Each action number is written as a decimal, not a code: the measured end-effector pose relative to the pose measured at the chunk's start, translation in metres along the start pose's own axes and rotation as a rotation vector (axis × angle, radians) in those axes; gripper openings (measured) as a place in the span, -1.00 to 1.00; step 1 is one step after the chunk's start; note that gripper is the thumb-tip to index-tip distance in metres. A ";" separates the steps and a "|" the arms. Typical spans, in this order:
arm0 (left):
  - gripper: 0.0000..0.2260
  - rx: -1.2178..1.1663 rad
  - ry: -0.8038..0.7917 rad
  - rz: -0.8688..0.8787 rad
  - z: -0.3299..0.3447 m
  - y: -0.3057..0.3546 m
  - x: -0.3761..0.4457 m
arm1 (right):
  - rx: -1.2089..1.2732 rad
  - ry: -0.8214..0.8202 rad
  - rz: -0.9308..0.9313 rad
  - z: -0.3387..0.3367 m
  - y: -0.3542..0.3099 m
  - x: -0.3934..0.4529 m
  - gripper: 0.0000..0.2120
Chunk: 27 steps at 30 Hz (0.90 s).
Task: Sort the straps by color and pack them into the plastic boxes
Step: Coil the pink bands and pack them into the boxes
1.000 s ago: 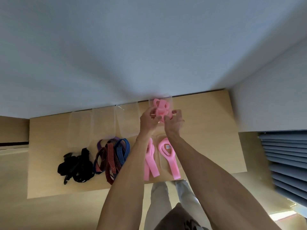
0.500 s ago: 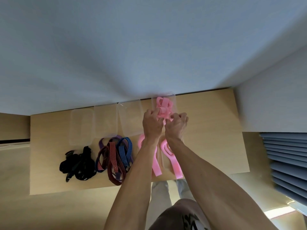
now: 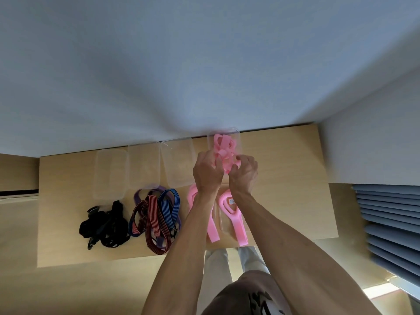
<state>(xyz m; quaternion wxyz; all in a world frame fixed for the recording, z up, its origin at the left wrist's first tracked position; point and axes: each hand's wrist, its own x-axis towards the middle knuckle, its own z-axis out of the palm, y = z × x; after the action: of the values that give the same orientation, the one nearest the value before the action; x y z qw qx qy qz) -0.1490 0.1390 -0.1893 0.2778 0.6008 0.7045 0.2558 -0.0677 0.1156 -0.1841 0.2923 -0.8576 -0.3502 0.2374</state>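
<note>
Already the pink straps (image 3: 223, 148) are partly packed: a bunch sits in the plastic box (image 3: 236, 137) at the surface's (image 3: 284, 169) far edge, where the left hand (image 3: 208, 171) and right hand (image 3: 244, 172) curl round it, pressing it in. Two more pink straps (image 3: 234, 218) lie near the front edge. Black straps (image 3: 104, 226) and striped straps (image 3: 156, 217) wait unsorted; three empty boxes (image 3: 143, 165) stand behind them.

boxes (image 3: 145, 164) behind strap piles (image 3: 154, 219), on table (image 3: 284, 178)
</note>
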 end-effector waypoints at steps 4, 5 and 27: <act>-0.84 -0.039 0.054 -0.113 -0.004 -0.004 0.002 | 0.029 0.044 -0.018 -0.005 0.001 -0.004 -0.71; -0.83 -0.033 0.040 -0.130 -0.003 -0.005 0.001 | 0.035 0.046 -0.008 -0.005 0.000 -0.005 -0.72; -0.85 -0.232 -0.181 -0.092 0.002 -0.003 0.020 | -0.117 -0.003 -0.099 -0.003 0.005 -0.005 -0.73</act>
<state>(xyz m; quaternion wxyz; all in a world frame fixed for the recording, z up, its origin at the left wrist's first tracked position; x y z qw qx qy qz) -0.1520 0.1588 -0.1947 0.4190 0.5525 0.6692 0.2673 -0.0665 0.1081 -0.1843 0.2524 -0.8544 -0.4062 0.2031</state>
